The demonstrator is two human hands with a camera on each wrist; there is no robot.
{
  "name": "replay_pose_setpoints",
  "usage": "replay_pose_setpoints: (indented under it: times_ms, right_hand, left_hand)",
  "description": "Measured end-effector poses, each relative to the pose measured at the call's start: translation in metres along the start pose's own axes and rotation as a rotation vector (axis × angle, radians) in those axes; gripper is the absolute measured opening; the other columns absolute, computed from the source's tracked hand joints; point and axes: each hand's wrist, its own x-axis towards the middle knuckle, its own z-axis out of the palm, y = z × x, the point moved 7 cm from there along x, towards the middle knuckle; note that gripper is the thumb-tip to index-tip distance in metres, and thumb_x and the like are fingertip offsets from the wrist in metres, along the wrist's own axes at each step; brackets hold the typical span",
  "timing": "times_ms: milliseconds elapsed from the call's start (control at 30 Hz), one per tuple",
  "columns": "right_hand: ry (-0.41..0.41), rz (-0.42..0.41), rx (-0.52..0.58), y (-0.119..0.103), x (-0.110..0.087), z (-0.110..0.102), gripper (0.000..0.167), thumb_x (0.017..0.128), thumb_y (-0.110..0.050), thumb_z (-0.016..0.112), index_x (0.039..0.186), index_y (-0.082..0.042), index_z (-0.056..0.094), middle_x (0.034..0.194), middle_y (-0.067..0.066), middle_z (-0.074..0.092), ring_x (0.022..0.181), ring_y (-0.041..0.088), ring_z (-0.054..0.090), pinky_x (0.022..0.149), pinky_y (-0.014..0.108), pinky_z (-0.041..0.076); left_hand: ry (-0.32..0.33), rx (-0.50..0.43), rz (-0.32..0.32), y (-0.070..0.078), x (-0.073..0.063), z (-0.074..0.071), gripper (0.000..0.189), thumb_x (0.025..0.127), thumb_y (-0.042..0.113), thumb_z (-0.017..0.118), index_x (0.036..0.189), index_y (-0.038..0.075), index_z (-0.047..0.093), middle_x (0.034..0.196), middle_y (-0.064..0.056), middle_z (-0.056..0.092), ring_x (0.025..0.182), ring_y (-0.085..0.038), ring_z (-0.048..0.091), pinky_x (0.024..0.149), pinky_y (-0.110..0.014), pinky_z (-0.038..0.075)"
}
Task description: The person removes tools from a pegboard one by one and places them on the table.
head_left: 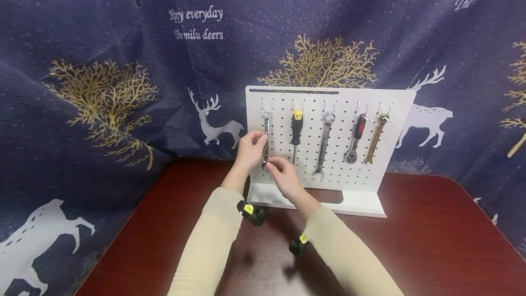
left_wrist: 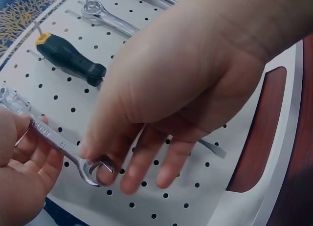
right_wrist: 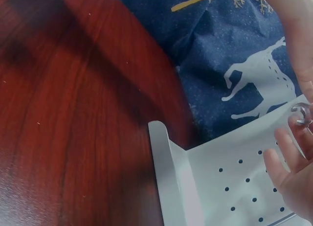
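A small silver combination wrench (head_left: 266, 127) stands nearly upright at the left of the white pegboard (head_left: 308, 177), its ring end at a hook. My left hand (head_left: 250, 147) holds its shank between thumb and fingers. Lower down, my right hand (head_left: 284, 177) pinches the open end between thumb and index finger. In the left wrist view, the right hand (left_wrist: 166, 79) covers much of the board, and the wrench (left_wrist: 58, 142) runs between both hands. The right wrist view catches just the wrench's open end (right_wrist: 302, 113) beside the right hand's fingers (right_wrist: 288, 157).
Right of the wrench hang a black-and-yellow screwdriver (head_left: 297, 127), a larger combination wrench (head_left: 323, 145), a ratchet (head_left: 356, 138) and a gold-coloured wrench (head_left: 376, 140). The board stands on a reddish-brown table (head_left: 435, 223), before a dark blue patterned cloth (head_left: 164, 104).
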Motion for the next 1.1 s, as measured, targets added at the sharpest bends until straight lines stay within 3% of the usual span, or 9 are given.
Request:
replay_pose_setpoints:
  times_ms: [233,600,833,1100]
  right_hand:
    - [-0.007,0.028,0.027,-0.003,-0.009,0.003,0.024,0.096,-0.019,0.055,0.112,-0.002,0.062,0.101,0.017,0.069,0.090,0.022,0.068,0.079,0.037,0.058]
    - [-0.066,0.000,0.056,-0.018,-0.028,0.006,0.020,0.096,-0.016,0.054,0.105,-0.001,0.064,0.095,0.016,0.070,0.085,0.019,0.069,0.075,0.034,0.059]
    - [-0.099,-0.031,0.067,-0.032,-0.037,0.004,0.021,0.096,-0.016,0.054,0.105,0.001,0.063,0.096,0.020,0.069,0.086,0.023,0.069,0.076,0.034,0.059]
    - [-0.144,-0.037,0.049,-0.038,-0.048,0.002,0.020,0.096,-0.014,0.054,0.106,0.001,0.062,0.097,0.022,0.068,0.087,0.022,0.070,0.076,0.035,0.059]
  left_hand:
    - [-0.053,-0.060,0.006,0.004,-0.008,-0.003,0.026,0.097,0.021,0.053,0.115,0.004,0.061,0.109,-0.015,0.069,0.091,-0.022,0.064,0.079,-0.031,0.056]
    - [-0.053,-0.117,0.013,0.010,-0.021,-0.010,0.021,0.095,0.017,0.056,0.108,0.002,0.064,0.102,-0.017,0.070,0.082,-0.020,0.067,0.076,-0.033,0.058]
    - [-0.050,-0.131,0.042,0.019,-0.027,-0.013,0.022,0.094,0.015,0.056,0.108,0.000,0.064,0.100,-0.017,0.071,0.084,-0.025,0.068,0.070,-0.026,0.057]
    - [-0.076,-0.155,0.033,0.024,-0.036,-0.013,0.020,0.093,0.014,0.057,0.105,0.000,0.064,0.098,-0.021,0.069,0.070,-0.009,0.064,0.067,-0.027,0.058]
